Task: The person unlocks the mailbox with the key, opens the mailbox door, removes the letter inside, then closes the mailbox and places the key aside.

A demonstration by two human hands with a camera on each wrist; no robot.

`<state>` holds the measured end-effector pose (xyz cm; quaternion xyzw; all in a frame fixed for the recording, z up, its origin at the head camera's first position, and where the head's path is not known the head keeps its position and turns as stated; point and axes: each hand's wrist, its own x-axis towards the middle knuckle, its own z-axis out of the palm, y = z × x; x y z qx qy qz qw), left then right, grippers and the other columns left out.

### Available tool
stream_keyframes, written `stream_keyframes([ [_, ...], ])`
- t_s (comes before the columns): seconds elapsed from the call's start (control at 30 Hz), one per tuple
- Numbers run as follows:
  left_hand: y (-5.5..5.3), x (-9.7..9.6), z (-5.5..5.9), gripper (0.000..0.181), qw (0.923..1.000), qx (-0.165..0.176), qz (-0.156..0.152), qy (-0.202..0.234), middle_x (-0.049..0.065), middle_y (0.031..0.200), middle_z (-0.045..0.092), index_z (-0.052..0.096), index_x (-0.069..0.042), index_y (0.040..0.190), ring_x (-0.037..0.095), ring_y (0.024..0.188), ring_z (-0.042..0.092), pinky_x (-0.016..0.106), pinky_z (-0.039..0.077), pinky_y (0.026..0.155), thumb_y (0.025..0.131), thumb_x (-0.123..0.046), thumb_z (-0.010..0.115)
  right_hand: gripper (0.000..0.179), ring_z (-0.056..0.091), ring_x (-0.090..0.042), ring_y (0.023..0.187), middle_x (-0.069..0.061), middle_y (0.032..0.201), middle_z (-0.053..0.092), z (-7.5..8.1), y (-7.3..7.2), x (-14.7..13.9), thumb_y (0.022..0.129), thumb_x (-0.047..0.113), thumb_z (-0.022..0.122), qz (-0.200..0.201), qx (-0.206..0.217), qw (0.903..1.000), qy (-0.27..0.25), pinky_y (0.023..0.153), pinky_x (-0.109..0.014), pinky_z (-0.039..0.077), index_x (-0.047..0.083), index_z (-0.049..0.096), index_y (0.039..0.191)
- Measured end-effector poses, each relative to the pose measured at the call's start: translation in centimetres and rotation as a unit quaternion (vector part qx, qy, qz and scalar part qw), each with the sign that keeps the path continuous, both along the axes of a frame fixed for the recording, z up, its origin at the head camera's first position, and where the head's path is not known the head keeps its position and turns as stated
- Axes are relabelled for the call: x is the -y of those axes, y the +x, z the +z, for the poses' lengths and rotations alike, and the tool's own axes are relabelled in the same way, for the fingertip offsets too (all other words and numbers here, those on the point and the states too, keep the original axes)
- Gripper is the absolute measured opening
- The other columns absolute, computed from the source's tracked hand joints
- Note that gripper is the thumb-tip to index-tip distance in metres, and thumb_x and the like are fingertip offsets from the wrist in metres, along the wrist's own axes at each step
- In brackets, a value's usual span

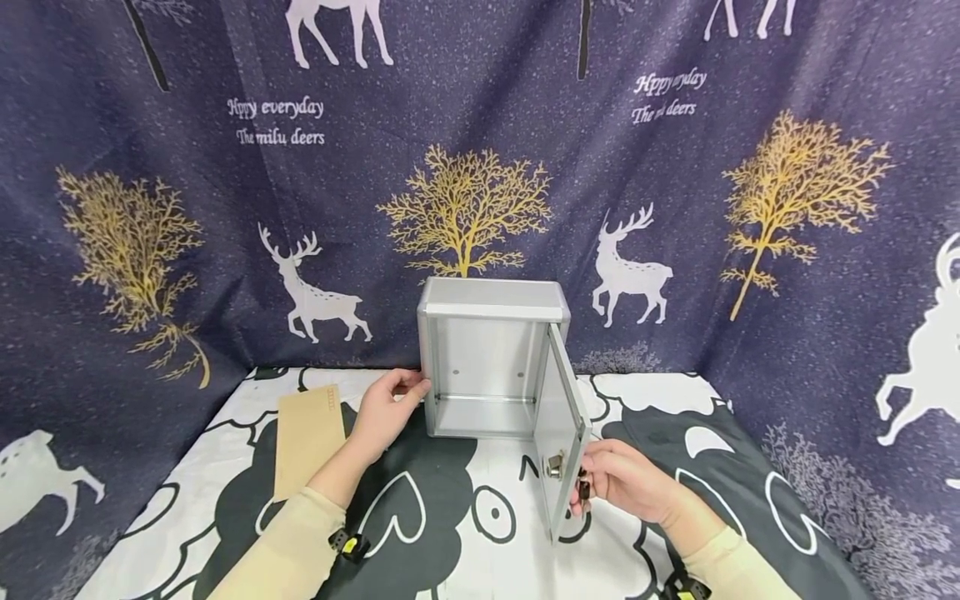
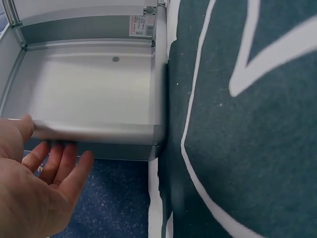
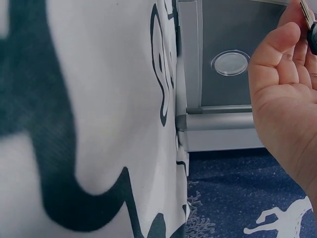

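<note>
A silver metal lock box (image 1: pixel 491 293) stands upright with its door (image 1: pixel 555 417) swung out to the right; its inside is bare in the head view. My left hand (image 1: pixel 388 407) grips the box's left wall. In the left wrist view the thumb lies over the front rim (image 2: pixel 99 131) and the fingers are along the outer side. At the door's free edge, my right hand (image 1: pixel 626 477) holds a key with a black head (image 1: pixel 584 488). The cam lock (image 1: pixel 554 465) shows on the door's inner face. The right wrist view catches the key (image 3: pixel 306 14) at its top right.
A brown paper envelope (image 1: pixel 309 442) lies on the patterned cloth (image 1: pixel 420 542) left of the box. Behind the box hangs a dark blue curtain (image 1: pixel 495 108) with deer and trees. A barcode label (image 2: pixel 142 26) is inside the box.
</note>
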<state>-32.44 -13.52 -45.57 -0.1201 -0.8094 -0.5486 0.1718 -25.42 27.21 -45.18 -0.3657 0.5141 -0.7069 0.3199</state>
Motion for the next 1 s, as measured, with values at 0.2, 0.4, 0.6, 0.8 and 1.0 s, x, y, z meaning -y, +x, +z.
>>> stream_keyframes([
  [0.2, 0.1, -0.3, -0.2, 0.018, 0.9999, -0.001, -0.003, 0.010, 0.011, 0.114, 0.077, 0.078, -0.004, 0.110, 0.021, 0.096, 0.072, 0.029, 0.064, 0.077, 0.108, -0.022, 0.077, 0.048, 0.080, -0.017, 0.094, -0.005, 0.104, 0.082, 0.1, 0.1, 0.2, 0.112, 0.000, 0.030, 0.002, 0.005, 1.0000, -0.002, 0.085, -0.031, 0.061, 0.007, 0.076, 0.119],
  [0.4, 0.1, -0.4, -0.3, 0.019, 0.9996, 0.013, -0.009, 0.024, 0.012, 0.109, 0.075, 0.076, -0.004, 0.105, 0.020, 0.094, 0.073, 0.041, 0.069, 0.077, 0.109, -0.023, 0.076, 0.044, 0.080, -0.017, 0.094, -0.005, 0.105, 0.082, 0.1, 0.4, 0.6, 0.114, 0.002, 0.031, 0.004, 0.014, 0.9999, -0.003, 0.086, -0.031, 0.062, 0.009, 0.075, 0.117],
  [0.6, 0.1, -0.3, -0.4, 0.022, 0.9994, 0.026, -0.004, 0.024, 0.011, 0.105, 0.076, 0.077, -0.005, 0.104, 0.026, 0.093, 0.077, 0.046, 0.069, 0.079, 0.109, -0.026, 0.078, 0.046, 0.080, -0.016, 0.093, -0.006, 0.106, 0.082, 0.0, 0.6, 1.4, 0.115, 0.000, 0.029, 0.001, 0.019, 0.9998, -0.002, 0.084, -0.030, 0.063, 0.004, 0.075, 0.122],
  [0.8, 0.1, -0.2, -0.2, 0.023, 0.9995, 0.025, -0.002, 0.020, 0.011, 0.104, 0.077, 0.077, -0.006, 0.104, 0.030, 0.093, 0.078, 0.048, 0.068, 0.079, 0.108, -0.028, 0.078, 0.041, 0.079, -0.016, 0.093, -0.006, 0.107, 0.080, 0.0, 0.8, 2.5, 0.118, 0.004, 0.031, -0.005, 0.026, 0.9996, 0.006, 0.082, -0.028, 0.063, 0.004, 0.072, 0.118],
  [1.0, 0.3, -0.2, 0.0, 0.024, 0.9994, 0.029, -0.004, 0.019, 0.011, 0.104, 0.076, 0.077, -0.005, 0.106, 0.030, 0.094, 0.078, 0.035, 0.068, 0.075, 0.109, -0.029, 0.077, 0.039, 0.080, -0.016, 0.094, -0.005, 0.107, 0.079, 0.2, 1.1, 3.3, 0.118, 0.005, 0.034, -0.011, 0.035, 0.9993, 0.012, 0.080, -0.027, 0.062, 0.005, 0.073, 0.118],
])
